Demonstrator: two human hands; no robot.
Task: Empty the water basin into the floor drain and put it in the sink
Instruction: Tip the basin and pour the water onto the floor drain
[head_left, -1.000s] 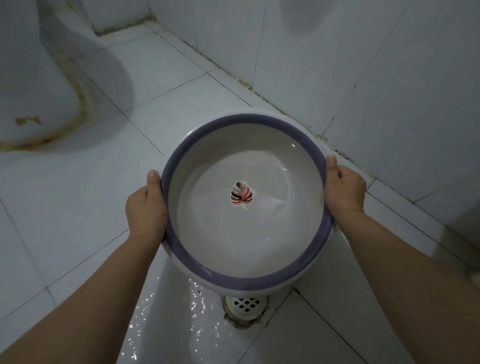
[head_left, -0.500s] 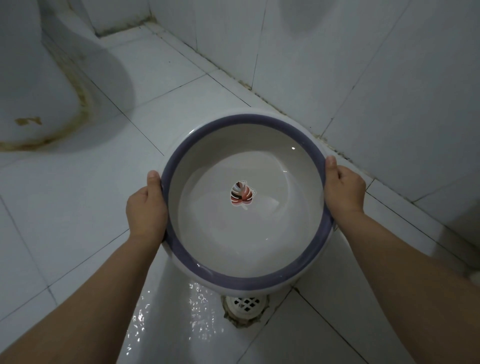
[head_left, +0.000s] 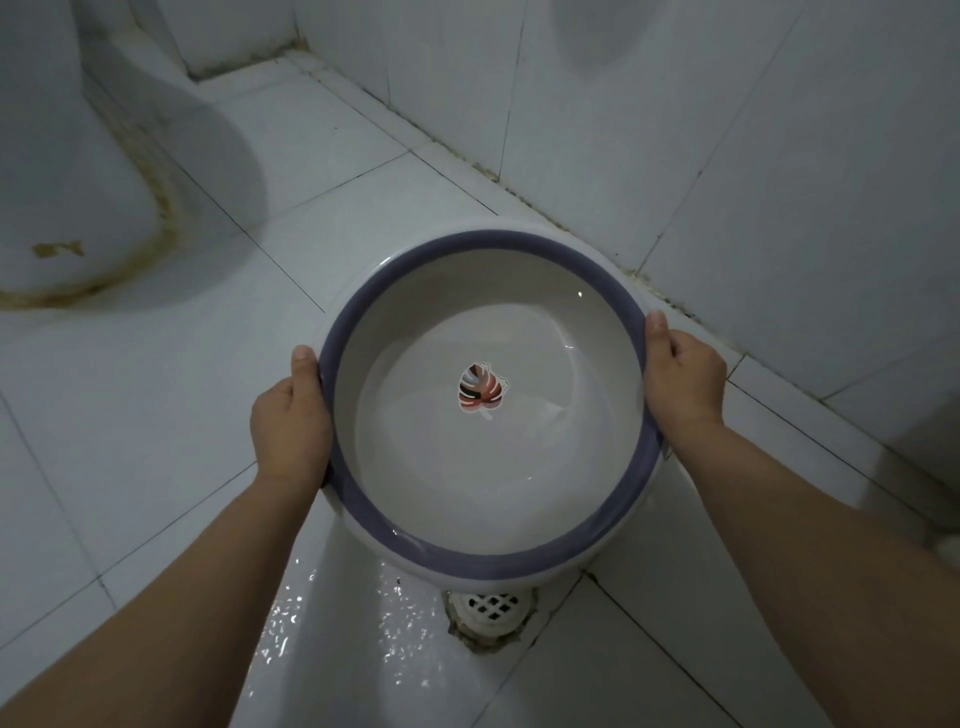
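A round white water basin (head_left: 524, 499) with a purple rim and a leaf sticker on its bottom hangs above the tiled floor. It holds shallow clear water and tilts slightly toward me. My left hand (head_left: 288, 423) grips its left rim, thumb over the edge. My right hand (head_left: 683, 379) grips the right rim the same way. The white floor drain (head_left: 491, 608) sits just below the basin's near edge, partly hidden by it. The tile around the drain is wet and glistening. No sink is in view.
A toilet base (head_left: 57, 197) with brown stains around its foot stands at the far left. A tiled wall (head_left: 727, 130) runs diagonally along the right, close behind the basin. A corner lies at the top.
The basin and both hands stay almost still. The wet sheen on the floor near the drain shifts slightly.
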